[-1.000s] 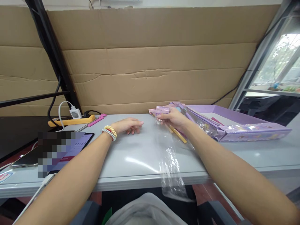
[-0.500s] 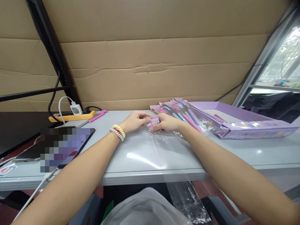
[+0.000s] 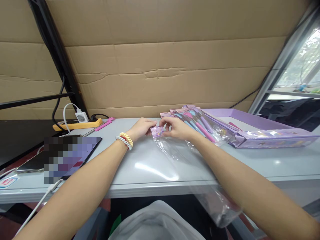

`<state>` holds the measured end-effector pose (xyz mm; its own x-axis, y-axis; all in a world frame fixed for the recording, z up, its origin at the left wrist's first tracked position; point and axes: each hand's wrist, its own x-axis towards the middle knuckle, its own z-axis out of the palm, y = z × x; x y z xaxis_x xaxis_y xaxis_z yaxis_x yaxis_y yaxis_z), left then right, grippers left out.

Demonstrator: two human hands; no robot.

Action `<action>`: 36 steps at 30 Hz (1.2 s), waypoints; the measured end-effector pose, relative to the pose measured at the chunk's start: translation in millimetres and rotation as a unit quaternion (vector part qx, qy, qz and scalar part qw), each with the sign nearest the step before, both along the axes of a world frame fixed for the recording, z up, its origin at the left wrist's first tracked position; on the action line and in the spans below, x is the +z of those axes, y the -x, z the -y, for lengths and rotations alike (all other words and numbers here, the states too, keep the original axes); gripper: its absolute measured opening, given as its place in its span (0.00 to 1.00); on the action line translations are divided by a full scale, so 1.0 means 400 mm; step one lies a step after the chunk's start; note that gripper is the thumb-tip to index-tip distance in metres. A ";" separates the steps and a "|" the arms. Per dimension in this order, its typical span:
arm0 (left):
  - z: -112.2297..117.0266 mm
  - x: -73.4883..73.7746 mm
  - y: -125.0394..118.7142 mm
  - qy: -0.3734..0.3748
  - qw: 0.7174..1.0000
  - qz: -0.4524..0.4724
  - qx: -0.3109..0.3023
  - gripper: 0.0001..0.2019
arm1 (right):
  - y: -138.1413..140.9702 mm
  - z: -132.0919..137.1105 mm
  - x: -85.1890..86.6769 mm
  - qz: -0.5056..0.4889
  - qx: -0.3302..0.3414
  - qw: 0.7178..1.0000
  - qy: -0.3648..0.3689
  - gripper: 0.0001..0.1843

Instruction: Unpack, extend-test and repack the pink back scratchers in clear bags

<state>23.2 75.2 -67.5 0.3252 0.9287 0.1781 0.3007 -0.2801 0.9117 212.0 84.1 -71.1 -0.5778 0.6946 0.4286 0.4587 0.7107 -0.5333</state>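
My left hand (image 3: 140, 128) and my right hand (image 3: 176, 128) meet over the grey table (image 3: 150, 166). Both pinch the pink header card (image 3: 157, 132) of a long clear plastic sleeve (image 3: 175, 151), which trails toward me and hangs over the table's front edge. My left wrist wears yellow and white coil bands. Just right of my hands lies a pile of packaged pens (image 3: 192, 118) in pink, blue and purple.
An open purple box (image 3: 252, 131) lies at the right. A tablet (image 3: 70, 151) and a cable sit at the left. At the back left are a yellow power strip (image 3: 75, 124) with a white charger and a pink pen (image 3: 103, 124). A cardboard wall stands behind.
My right hand left the pen pile and brought a clear sleeve to the middle. My left hand joined it on the pink header, which now sits slightly further left and higher.
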 end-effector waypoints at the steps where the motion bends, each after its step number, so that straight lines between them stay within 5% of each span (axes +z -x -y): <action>1: 0.000 -0.001 0.000 0.003 1.000 0.003 -0.008 0.15 | 0.002 0.001 0.000 0.008 0.004 1.000 -0.006 0.16; 10: 0.004 -0.005 0.003 0.015 0.999 -0.015 -0.030 0.19 | 0.006 0.003 0.003 0.043 -0.037 0.998 -0.014 0.08; 16: 0.007 -0.013 0.010 -0.030 0.988 -0.110 -0.106 0.20 | 0.007 0.007 0.010 0.030 -0.061 0.998 -0.003 0.10; 28: 0.000 -0.026 0.013 -0.110 0.971 -0.203 -0.066 0.08 | 0.004 0.007 0.007 0.030 -0.011 0.999 0.028 0.11; 36: 0.008 -0.021 0.010 -0.139 0.963 -0.207 -0.103 0.11 | 0.003 0.008 0.007 0.050 0.020 0.998 0.029 0.12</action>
